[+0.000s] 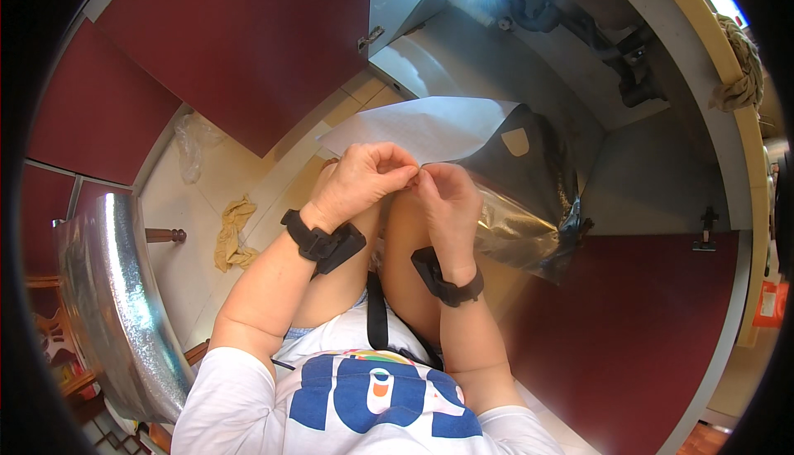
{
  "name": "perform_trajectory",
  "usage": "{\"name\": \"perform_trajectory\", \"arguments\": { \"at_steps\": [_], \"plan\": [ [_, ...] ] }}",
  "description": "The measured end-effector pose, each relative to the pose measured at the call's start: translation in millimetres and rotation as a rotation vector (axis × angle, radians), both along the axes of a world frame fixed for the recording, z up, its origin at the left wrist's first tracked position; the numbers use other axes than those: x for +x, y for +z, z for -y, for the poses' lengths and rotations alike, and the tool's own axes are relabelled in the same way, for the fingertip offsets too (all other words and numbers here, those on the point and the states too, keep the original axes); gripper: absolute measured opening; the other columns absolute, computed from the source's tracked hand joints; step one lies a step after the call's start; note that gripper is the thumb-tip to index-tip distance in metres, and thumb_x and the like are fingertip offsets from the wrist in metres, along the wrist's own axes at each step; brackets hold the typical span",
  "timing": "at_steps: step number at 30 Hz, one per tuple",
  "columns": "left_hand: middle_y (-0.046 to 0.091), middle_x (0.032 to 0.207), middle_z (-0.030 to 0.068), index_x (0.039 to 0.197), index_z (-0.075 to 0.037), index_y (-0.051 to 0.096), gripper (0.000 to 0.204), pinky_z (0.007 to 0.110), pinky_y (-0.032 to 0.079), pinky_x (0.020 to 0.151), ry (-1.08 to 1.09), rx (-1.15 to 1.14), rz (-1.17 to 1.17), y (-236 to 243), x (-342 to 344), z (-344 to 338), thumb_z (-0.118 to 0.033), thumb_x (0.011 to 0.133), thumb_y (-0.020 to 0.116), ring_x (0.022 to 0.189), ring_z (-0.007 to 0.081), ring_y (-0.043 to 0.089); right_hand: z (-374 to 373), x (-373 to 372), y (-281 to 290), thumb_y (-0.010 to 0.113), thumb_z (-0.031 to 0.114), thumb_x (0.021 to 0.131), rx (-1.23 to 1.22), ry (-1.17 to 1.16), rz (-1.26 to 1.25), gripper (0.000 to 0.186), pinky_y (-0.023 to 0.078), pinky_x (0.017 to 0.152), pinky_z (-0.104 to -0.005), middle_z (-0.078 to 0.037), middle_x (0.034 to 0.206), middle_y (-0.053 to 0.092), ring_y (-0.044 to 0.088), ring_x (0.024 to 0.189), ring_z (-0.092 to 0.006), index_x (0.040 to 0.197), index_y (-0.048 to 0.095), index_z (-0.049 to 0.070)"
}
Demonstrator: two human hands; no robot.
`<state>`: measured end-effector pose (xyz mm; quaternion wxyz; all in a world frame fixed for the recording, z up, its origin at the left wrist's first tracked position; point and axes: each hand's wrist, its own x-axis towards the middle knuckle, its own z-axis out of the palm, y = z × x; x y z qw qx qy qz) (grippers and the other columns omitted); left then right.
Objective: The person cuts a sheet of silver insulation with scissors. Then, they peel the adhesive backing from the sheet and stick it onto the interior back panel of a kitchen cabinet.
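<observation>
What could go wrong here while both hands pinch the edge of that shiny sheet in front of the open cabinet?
1. The left hand and right hand pinch one small spot on the glossy silver-and-black foil sheet; it might tear or slip there.
2. The rest of the sheet hangs loose toward the dark red cabinet door and could snag.
3. The crumpled yellow cloth on the tiled floor might be a slip hazard.

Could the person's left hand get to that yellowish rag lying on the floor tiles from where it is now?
Probably yes: the rag lies on open tiles beside the left forearm, nothing between, but the left hand is busy pinching the sheet.
</observation>
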<state>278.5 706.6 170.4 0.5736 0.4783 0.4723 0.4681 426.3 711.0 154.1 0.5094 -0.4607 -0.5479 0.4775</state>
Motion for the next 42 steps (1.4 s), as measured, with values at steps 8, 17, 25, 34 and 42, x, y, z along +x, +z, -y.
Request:
{"name": "perform_trajectory", "arguments": {
  "at_steps": [8, 17, 25, 34, 42],
  "plan": [
    [0.064, 0.086, 0.0033, 0.091, 0.002, 0.061, 0.01, 0.022, 0.049, 0.074, 0.002, 0.004, -0.024, -2.1, 0.5, 0.9, -0.006, 0.085, 0.061, 0.079, 0.0083, 0.06, 1.6, 0.8, -0.9, 0.062, 0.005, 0.082, -0.013, 0.0, 0.016, 0.01, 0.049, 0.064, -0.0232, -0.007, 0.077, 0.066, 0.062, 0.069, -0.0104, 0.088, 0.061, -0.003],
    [0.062, 0.085, 0.0007, 0.091, 0.001, 0.061, 0.009, 0.021, 0.048, 0.073, 0.019, 0.023, -0.097, -0.7, 2.1, 0.7, -0.005, 0.084, 0.061, 0.079, 0.0066, 0.057, 2.5, 2.0, -0.2, 0.063, 0.006, 0.082, 0.008, 0.01, 0.025, 0.011, 0.05, 0.065, -0.0241, -0.009, 0.079, 0.067, 0.063, 0.069, -0.0115, 0.089, 0.062, -0.003],
    [0.062, 0.085, 0.0007, 0.089, 0.001, 0.061, 0.01, 0.021, 0.047, 0.073, 0.033, 0.029, -0.182, 5.3, 7.2, 1.8, -0.007, 0.084, 0.062, 0.079, 0.0063, 0.057, 2.2, 0.9, 9.1, 0.062, 0.004, 0.08, 0.034, -0.047, 0.198, 0.007, 0.049, 0.064, -0.025, -0.008, 0.075, 0.066, 0.063, 0.067, -0.0112, 0.084, 0.062, -0.002],
    [0.06, 0.088, 0.0032, 0.093, 0.001, 0.056, 0.012, 0.024, 0.047, 0.076, 0.089, 0.016, -0.037, -8.7, -0.7, -5.4, -0.009, 0.086, 0.059, 0.083, 0.0096, 0.057, 4.4, -0.1, 1.5, 0.055, 0.001, 0.084, -0.262, 0.121, -0.387, 0.004, 0.05, 0.071, -0.0226, -0.003, 0.083, 0.059, 0.059, 0.074, -0.0097, 0.087, 0.054, -0.001],
    [0.063, 0.081, 0.0041, 0.092, 0.003, 0.062, 0.017, 0.024, 0.047, 0.069, -0.017, 0.011, -0.182, 11.0, -3.4, -4.3, -0.012, 0.083, 0.064, 0.074, 0.0101, 0.057, 9.8, -15.8, -4.4, 0.058, 0.002, 0.085, -0.15, 0.115, -0.402, 0.005, 0.047, 0.073, -0.0211, -0.003, 0.083, 0.061, 0.058, 0.077, -0.0082, 0.088, 0.055, -0.001]
  ]
}}
